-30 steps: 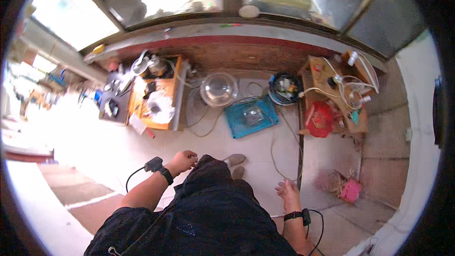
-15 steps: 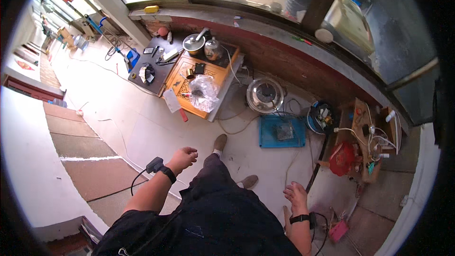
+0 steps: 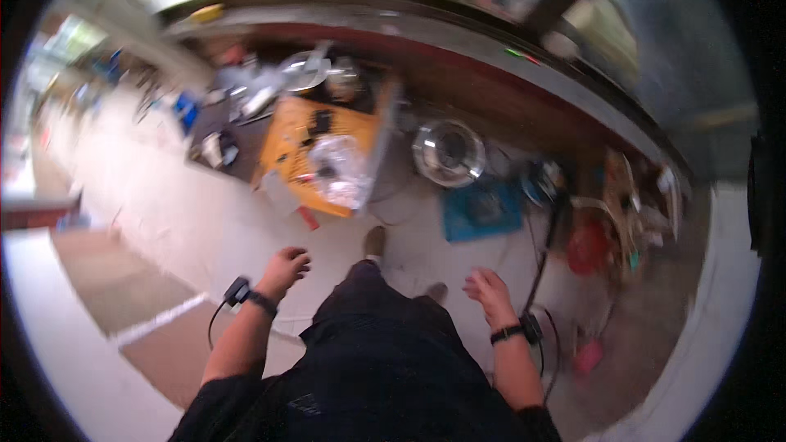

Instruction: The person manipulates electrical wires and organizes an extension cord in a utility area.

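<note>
My left hand (image 3: 285, 270) hangs in the air over the pale floor, its fingers loosely bent and nothing seen in them. Over the floor on the other side of my legs, my right hand (image 3: 489, 290) has its fingers partly stretched and is likewise bare. Each wrist wears a dark strap with a small black box and a cable. Ahead stands a low table with an orange tray-like top (image 3: 288, 121), which carries a crumpled clear plastic bag (image 3: 340, 176) and small dark items. Neither hand touches anything. The picture is smeared by motion.
Right of the table are a round shiny metal pan (image 3: 426, 143) and a blue tray (image 3: 455, 227) on the floor. Farther right, a red object (image 3: 589, 247) lies beside wooden pieces and pale cables. A brick wall under a window ledge (image 3: 458, 23) bounds the far side.
The view has shifted and blurred. My right hand has risen farther forward and come inward. My left hand has moved slightly left and forward, also with nothing in it.
</note>
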The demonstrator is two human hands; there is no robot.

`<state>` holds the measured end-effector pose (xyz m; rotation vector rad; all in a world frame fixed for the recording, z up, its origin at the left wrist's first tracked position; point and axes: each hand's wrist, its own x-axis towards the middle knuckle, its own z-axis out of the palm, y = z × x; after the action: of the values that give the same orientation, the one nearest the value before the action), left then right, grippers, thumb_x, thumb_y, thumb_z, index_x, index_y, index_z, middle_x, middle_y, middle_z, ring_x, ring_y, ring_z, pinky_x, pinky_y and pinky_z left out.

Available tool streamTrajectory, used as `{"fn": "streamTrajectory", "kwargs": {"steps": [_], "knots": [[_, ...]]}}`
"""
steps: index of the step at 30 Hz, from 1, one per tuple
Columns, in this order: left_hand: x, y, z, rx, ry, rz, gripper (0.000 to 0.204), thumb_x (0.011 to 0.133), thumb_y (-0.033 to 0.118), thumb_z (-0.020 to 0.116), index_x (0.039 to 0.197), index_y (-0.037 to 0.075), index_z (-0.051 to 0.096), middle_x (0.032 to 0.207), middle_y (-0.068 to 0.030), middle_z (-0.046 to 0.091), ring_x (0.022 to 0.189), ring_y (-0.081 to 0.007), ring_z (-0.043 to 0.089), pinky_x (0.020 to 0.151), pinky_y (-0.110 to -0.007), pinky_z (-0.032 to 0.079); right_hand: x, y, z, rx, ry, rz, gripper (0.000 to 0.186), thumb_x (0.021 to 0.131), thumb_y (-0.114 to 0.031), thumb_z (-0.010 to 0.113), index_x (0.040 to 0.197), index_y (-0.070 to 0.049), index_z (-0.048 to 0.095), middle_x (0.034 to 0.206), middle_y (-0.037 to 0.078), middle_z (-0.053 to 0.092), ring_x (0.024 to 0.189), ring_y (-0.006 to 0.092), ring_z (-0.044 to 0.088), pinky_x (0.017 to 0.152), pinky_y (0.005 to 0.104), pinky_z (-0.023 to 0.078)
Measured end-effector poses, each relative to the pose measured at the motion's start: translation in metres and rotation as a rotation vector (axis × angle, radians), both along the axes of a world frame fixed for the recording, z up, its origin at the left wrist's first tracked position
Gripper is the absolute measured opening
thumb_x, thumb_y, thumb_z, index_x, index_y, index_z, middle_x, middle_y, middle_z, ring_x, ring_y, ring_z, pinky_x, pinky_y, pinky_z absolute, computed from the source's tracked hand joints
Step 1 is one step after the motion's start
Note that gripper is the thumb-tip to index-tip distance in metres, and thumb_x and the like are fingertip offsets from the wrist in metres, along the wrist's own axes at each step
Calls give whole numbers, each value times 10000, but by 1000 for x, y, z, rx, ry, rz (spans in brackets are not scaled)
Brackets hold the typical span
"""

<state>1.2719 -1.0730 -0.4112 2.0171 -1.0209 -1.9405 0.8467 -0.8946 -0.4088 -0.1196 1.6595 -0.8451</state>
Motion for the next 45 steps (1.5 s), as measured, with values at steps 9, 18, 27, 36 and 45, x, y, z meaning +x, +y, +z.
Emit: {"fn": "streamTrajectory", "kwargs": {"steps": [9, 18, 27, 36, 45], "knots": [[-44, -11, 9, 50, -13, -191, 251, 923, 128, 573, 1140, 3, 558, 910, -90, 655, 733, -181, 659, 585, -263, 519, -7, 62, -18, 10, -27, -209, 355, 924, -329, 625, 1157, -65, 586, 965, 15, 643, 843, 128, 629, 686, 250, 472], [-168, -2, 15, -27, 1, -513, 293, 921, 137, 571, 1182, 5, 543, 912, -102, 646, 750, -184, 655, 581, -265, 509, -11, 248, -44, 42, -69, -733, 360, 891, -332, 663, 1069, -26, 597, 882, 41, 626, 731, 136, 608, 619, 270, 497], [-309, 15, 7, 16, 97, -999, 302, 905, 150, 594, 1153, -17, 550, 930, -113, 644, 780, -217, 661, 645, -299, 527, 54, 365, -25, 107, -47, -1236, 515, 884, -395, 656, 1174, 9, 520, 1003, 127, 623, 783, 194, 637, 652, 293, 507], [-414, -38, -46, -304, 533, -1916, 235, 918, 134, 570, 1122, 19, 545, 852, -90, 631, 703, -188, 642, 545, -279, 501, 197, 315, -18, 89, -53, -1692, 542, 881, -403, 652, 1224, -3, 524, 1054, 138, 637, 839, 227, 648, 691, 329, 517], [-478, 31, 12, 76, 200, -1702, 182, 900, 96, 603, 1049, -5, 583, 877, -98, 654, 695, -185, 641, 556, -281, 504, 322, 232, -17, 76, -118, -2046, 537, 855, -394, 680, 1192, -1, 540, 1043, 141, 646, 834, 240, 654, 695, 348, 529]]}}
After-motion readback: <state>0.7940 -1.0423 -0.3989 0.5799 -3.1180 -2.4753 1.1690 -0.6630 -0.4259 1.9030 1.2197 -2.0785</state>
